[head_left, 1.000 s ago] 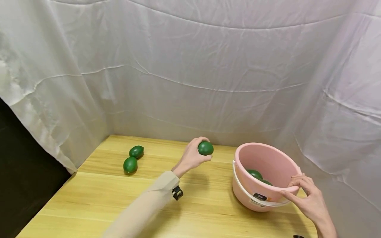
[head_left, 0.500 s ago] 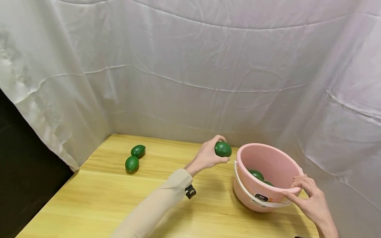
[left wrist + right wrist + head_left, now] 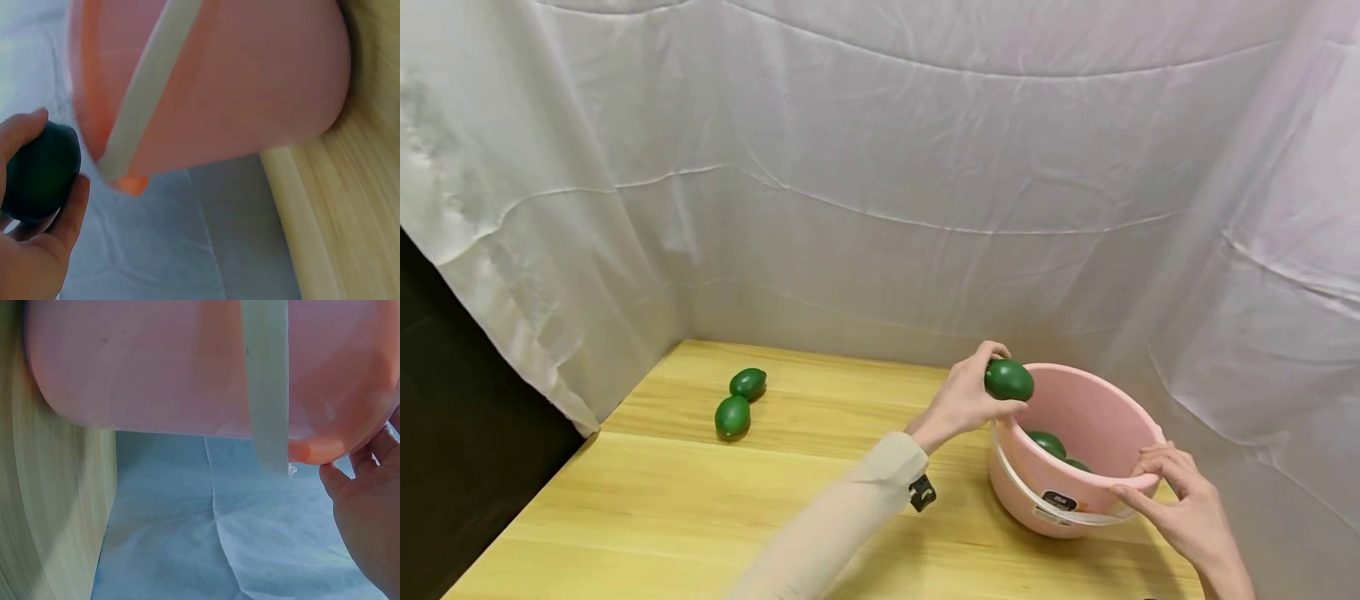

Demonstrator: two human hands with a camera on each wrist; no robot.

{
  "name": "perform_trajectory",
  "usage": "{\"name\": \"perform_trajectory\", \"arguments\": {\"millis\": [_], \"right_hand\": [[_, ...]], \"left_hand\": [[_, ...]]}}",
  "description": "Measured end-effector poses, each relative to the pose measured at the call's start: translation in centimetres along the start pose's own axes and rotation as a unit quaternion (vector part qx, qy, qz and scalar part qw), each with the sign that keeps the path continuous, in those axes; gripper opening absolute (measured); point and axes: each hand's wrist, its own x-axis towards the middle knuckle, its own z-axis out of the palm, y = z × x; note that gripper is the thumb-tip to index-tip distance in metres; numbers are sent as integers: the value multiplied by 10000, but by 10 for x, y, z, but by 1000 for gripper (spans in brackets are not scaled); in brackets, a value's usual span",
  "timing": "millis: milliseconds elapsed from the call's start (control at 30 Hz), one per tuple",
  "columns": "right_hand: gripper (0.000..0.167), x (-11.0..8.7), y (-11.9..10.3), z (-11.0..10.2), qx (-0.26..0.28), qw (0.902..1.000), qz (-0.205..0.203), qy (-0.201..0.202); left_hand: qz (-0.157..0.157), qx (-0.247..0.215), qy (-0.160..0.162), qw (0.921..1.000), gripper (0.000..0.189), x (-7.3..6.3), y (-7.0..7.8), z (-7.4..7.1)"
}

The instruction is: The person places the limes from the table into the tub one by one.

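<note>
My left hand [image 3: 964, 398] holds a dark green lime [image 3: 1009, 380] between thumb and fingers, at the left rim of the pink bucket [image 3: 1026, 492]. The left wrist view has this lime [image 3: 45, 172] just outside the bucket wall [image 3: 250, 94], beside the rim. My right hand [image 3: 1195, 512] grips the bucket's right rim, thumb outside and fingers over the edge. Inside the bucket, two green limes [image 3: 1047, 442] are partly visible; its depth is hidden by the near wall. Two more limes [image 3: 732, 416] lie touching each other at the back left of the table.
A white handle [image 3: 267, 381] hangs down along the bucket's outer side. The wooden table [image 3: 647, 508] ends at a grey-white cloth [image 3: 880, 167] behind and at the right. Dark fabric [image 3: 467, 417] hangs beyond the left edge.
My left hand has carried the lime rightward, from above the table's middle to the bucket's left rim. My right hand keeps its grip on the rim.
</note>
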Motion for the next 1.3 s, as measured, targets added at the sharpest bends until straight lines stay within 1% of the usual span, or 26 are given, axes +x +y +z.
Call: {"name": "perform_trajectory", "arguments": {"millis": [67,167,233,333,567,767,867,1033,1167,1300], "right_hand": [[38,1,0,1,8,10000,-30,-15],[38,1,0,1,20,10000,-77,-12],[38,1,1,1,9,10000,-61,-16],[37,-1,2,1,3,10000,0,-37],[36,-2,1,0,43,10000,84,-17],[36,-1,3,1,81,10000,-28,-18],[37,-1,3,1,95,10000,-22,-14],[35,-2,2,1,59,9999,82,-45],[34,-1,1,0,5,9999,137,-84],[35,-1,1,0,27,9999,98,-59]], "left_hand": [[216,422,-55,9989,61,1,1,6],[528,1143,-179,9919,60,2,3,13],[538,1364,-263,9888,63,2,4,16],[409,1444,-367,9880,65,2,6,20],[166,1395,-566,9885,67,4,11,23],[-26,1431,-556,9882,67,3,10,27],[-43,1497,-536,9873,65,2,9,28],[72,1603,-490,9858,59,1,8,29],[297,1660,-411,9848,51,-1,6,28],[480,1590,-360,9855,42,-3,4,25]]}}
